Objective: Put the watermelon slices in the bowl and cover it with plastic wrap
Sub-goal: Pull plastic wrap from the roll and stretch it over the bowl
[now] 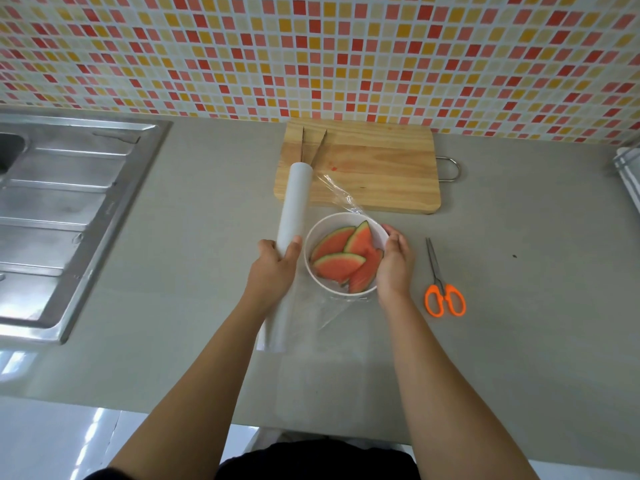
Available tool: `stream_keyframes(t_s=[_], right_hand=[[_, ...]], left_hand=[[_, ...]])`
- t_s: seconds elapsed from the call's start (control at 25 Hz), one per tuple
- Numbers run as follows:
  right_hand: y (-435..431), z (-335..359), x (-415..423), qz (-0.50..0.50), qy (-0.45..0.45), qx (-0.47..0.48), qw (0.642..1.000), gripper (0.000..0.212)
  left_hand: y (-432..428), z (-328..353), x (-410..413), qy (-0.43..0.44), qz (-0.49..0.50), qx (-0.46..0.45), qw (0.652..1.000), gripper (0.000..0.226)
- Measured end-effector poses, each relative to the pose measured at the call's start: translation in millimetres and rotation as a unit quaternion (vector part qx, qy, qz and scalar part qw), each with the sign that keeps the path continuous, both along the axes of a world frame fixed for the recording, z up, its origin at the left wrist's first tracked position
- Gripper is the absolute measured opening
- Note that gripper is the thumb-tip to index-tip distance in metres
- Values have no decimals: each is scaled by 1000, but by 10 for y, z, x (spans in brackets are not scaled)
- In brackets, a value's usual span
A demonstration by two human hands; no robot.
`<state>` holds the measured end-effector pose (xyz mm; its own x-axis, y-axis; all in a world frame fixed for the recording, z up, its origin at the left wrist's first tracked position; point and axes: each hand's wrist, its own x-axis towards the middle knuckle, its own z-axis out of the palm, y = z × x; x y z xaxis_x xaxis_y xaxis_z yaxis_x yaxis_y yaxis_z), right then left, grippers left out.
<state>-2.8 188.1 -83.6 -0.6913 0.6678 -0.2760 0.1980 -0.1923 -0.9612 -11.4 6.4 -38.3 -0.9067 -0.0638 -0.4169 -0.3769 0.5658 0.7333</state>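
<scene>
White roll, bowl between hands.

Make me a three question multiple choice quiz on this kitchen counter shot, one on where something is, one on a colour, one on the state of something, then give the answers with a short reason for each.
1. Where do the scissors lie?
A. On the counter to the right of the bowl
B. On the cutting board
C. In the sink

2. What colour are the scissors' handles?
A. Blue
B. Orange
C. Black

3. What is the state of the watermelon slices?
A. Lying on the cutting board
B. Already in the white bowl
C. Held in the left hand

Answers:
1. A: the scissors rest on the grey counter, beyond the right hand at the bowl rim.
2. B: both handle loops are bright orange.
3. B: the slices sit inside the bowl; the cutting board holds none, and the left hand grips the plastic wrap roll.
</scene>
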Motion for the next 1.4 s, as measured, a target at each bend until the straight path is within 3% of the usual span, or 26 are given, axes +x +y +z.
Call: stream_keyframes(t_s=[0.2,0.52,0.68,0.8,1.08,1.24,1.4], right_hand=[[5,7,2,-11,0,3,1000,29],[-8,-4,-6,-8,-3,19,1000,28],[-13,-11,0,-14,-4,16,1000,28],[-21,-14,-2,-22,-9,28,999,29],[19,-29,7,-31,-18,42,998,29],[-70,-24,9,-28,-16,42,999,30],[-55,-21,-8,-33,-12,34,999,30]], left_hand=[[-116,-42,-47,-61,14,91,994,54],[-244,-157,75,5,-17,-6,1000,43],[-275,-138,99,-48,44,72,995,50],[-381,-101,78,-77,25,115,990,46],[-426,-103,165,-8,-37,6,999,41],[-491,-52,243,-7,34,42,999,44],[-571,-76,218,-16,6,26,1000,39]])
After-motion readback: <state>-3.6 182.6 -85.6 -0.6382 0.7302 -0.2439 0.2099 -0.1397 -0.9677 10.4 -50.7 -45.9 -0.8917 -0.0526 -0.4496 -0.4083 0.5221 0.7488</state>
